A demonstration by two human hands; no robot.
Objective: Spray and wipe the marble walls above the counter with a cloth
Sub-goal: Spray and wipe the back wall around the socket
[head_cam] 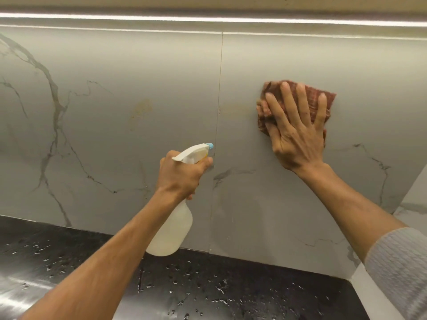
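The grey marble wall (115, 125) with dark veins fills the view above a black counter (208, 287). My right hand (298, 135) presses a reddish-brown cloth (309, 95) flat against the right wall panel, fingers spread over it. My left hand (182, 176) grips the neck of a white spray bottle (173, 229) with a blue nozzle tip (209, 146), its nozzle pointing at the wall near the panel seam. A faint yellowish stain (142, 109) marks the left panel, another (235, 109) sits just right of the seam.
A lit strip (208, 19) runs under the cabinet above. The glossy counter is speckled with water drops. A side wall (413, 204) meets the back wall at the right corner. A vertical seam (218, 125) splits the two panels.
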